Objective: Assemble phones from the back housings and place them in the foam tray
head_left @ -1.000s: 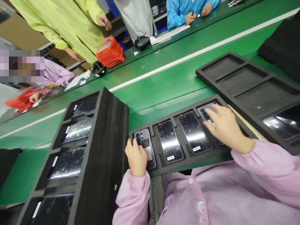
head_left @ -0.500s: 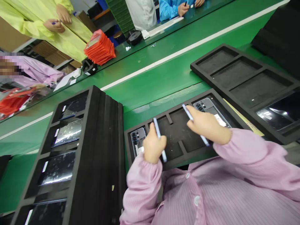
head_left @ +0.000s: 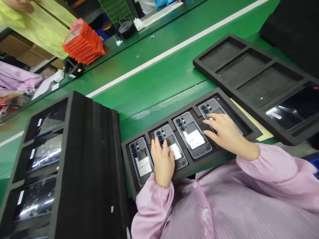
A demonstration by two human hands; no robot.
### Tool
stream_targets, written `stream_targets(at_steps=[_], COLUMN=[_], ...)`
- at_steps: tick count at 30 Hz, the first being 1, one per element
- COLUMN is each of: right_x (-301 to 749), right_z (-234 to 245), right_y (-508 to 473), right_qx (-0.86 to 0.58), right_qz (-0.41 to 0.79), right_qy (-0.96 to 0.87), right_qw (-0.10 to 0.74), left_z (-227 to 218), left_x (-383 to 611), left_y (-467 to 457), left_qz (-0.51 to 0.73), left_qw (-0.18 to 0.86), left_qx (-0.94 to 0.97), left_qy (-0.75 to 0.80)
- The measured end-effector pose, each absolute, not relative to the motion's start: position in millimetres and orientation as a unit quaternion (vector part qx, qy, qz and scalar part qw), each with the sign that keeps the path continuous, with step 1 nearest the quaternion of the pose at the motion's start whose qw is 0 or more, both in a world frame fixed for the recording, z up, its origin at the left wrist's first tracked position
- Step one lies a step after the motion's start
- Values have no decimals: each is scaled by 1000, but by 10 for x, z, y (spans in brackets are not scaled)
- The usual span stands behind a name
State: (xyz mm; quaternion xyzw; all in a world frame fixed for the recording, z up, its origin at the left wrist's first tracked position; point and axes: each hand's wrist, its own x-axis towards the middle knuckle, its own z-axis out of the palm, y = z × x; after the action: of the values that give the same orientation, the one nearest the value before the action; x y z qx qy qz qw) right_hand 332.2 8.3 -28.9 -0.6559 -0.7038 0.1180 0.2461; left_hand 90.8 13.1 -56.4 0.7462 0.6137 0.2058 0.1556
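Observation:
A black foam tray [head_left: 128, 166] in front of me holds several smartphones lying back side up, with camera rings and white labels showing. My left hand [head_left: 163, 162], fingers stretched out, rests on or just over a smartphone [head_left: 178, 154] and covers part of it. To its left lies another smartphone [head_left: 141, 159]. My right hand [head_left: 224, 131] has its fingers apart above the far-right smartphone [head_left: 215, 105], hiding its middle. Between my hands a smartphone [head_left: 195, 137] lies uncovered in its slot. Neither hand holds anything.
At left stands a tall stack of black foam trays [head_left: 87, 166], glossy phones in the top one. Another foam tray [head_left: 249, 96] at right has a dark phone [head_left: 294, 106]. Across the green bench [head_left: 149, 83] are orange packets [head_left: 83, 43] and a person in yellow [head_left: 47, 26].
The two smartphones I held on edge now lie in the tray's middle slots. Both hands have let go and opened. The view has shifted, so the surroundings sit further left.

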Motion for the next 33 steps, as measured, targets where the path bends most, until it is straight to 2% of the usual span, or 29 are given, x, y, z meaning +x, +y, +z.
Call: stream_targets(at_steps=[5,12,18,22,27,30,31,33], right_x=[3843,3956,3938,3955,3965,4053,4101,4200], right_z=[-311,-546,-653,-642,-606,-614,-629,-666], right_y=[-251,-446,-438,-440,-440,-437,-433,-419], right_qx=[-679,-701,-685,-680,-671,-655,-650,-656], right_qz=[-22,-81,-120,-126,-130,-141,-149,-170], right_qy=[-645,-587,-592,-600,-619,-637,-647,-674], right_qw=[351,396,407,403,386,381,371,294], left_z=[-536,-564,-534,-418,-413,-476,-496,-530], left_x=[772,723,639,501,99,-189,-266,-373], left_y=[-28,-55,-63,-100,-88,-114,-132,-171], left_qz=[130,119,139,181,196,183,180,185], left_qw=[88,45,71,73,-11,-19,-7,28], left_qx=[823,862,866,825,729,674,660,639], left_qy=[547,490,476,530,656,715,729,746])
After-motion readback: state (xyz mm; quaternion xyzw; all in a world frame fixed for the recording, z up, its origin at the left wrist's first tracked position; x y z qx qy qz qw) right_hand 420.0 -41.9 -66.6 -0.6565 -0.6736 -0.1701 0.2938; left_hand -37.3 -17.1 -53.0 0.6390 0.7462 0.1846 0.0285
